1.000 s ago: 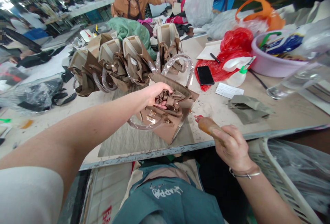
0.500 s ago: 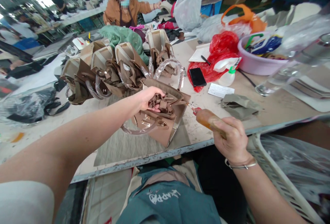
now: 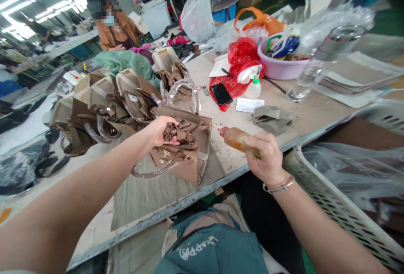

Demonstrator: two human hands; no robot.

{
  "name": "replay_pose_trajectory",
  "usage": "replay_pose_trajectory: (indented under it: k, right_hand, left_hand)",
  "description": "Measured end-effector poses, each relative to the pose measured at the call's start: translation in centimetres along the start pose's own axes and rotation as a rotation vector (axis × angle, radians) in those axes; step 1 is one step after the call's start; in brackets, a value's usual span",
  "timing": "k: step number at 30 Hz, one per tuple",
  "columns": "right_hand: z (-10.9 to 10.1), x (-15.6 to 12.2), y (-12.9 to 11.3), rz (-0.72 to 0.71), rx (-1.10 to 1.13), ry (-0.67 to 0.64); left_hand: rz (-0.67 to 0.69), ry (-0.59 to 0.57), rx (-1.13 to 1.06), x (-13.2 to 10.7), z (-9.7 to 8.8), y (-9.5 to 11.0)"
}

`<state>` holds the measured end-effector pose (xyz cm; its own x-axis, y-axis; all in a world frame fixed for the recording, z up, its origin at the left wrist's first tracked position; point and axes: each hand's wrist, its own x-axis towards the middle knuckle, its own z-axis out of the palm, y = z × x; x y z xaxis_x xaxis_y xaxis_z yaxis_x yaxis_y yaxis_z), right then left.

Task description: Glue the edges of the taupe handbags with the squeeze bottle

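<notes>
A brown handbag point(image 3: 189, 156) with plastic-wrapped handles lies on a grey mat near the table's front edge. My left hand point(image 3: 160, 131) is closed on the crumpled brown stuffing at the bag's open top. My right hand point(image 3: 267, 158) grips an amber glue bottle point(image 3: 235, 137) whose red nozzle points at the bag's right side, close to it. A metal bangle sits on my right wrist.
Several more brown handbags point(image 3: 104, 101) stand behind. A black phone point(image 3: 221, 94), a red plastic bag point(image 3: 241, 51), a pink basin point(image 3: 279, 67), a small white squeeze bottle point(image 3: 253, 89), a grey cloth point(image 3: 273, 118) and a white basket point(image 3: 344, 206) at the right. A person in brown point(image 3: 115, 32) works at the far side.
The view has swung to the right, so everything sits further left in frame. My hands keep their grips on the bag's stuffing and the glue bottle.
</notes>
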<state>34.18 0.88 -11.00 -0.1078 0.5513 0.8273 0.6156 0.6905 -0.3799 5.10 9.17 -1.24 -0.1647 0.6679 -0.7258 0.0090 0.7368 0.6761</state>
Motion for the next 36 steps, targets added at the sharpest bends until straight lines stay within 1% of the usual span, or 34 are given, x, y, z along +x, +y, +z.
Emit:
replay_pose_trajectory:
  k: [3, 8, 10, 15, 17, 21, 24, 26, 33, 36]
  right_hand:
    - [0.1, 0.2, -0.2, 0.009, 0.004, 0.024]
    - [0.3, -1.4, -0.6, 0.072, 0.03, -0.017]
    - [0.2, -1.5, -0.6, 0.09, 0.046, -0.015]
    - [0.0, -0.1, -0.3, 0.093, 0.023, 0.051]
    - [0.1, 0.2, -0.2, 0.099, 0.025, 0.054]
    - [0.3, -0.7, 0.0, 0.121, 0.065, 0.016]
    - [0.4, -1.8, 0.0, 0.107, 0.095, -0.046]
    - [0.4, -2.1, -0.1, 0.096, 0.101, -0.059]
    - [0.3, -0.7, 0.4, 0.116, 0.083, 0.018]
    - [0.5, -1.1, 0.7, 0.118, 0.103, -0.012]
  left_hand:
    - [0.021, -0.032, 0.06, -0.2, 0.0, 0.1]
    - [0.0, 0.008, 0.062, -0.6, 0.3, 0.4]
    - [-0.004, 0.004, 0.065, -0.7, 0.4, 0.5]
    - [0.011, -0.025, 0.073, -0.7, 0.0, 0.4]
    - [0.012, -0.032, 0.076, -0.6, -0.1, 0.4]
    - [0.008, -0.028, 0.08, -0.6, 0.1, 0.4]
    - [0.006, -0.021, 0.084, -0.9, 0.5, 0.5]
    - [-0.001, -0.007, 0.088, -1.0, 0.6, 0.5]
    - [-0.002, -0.042, 0.074, -0.7, 0.3, 0.5]
    - [0.006, -0.043, 0.078, -0.6, 0.3, 0.5]
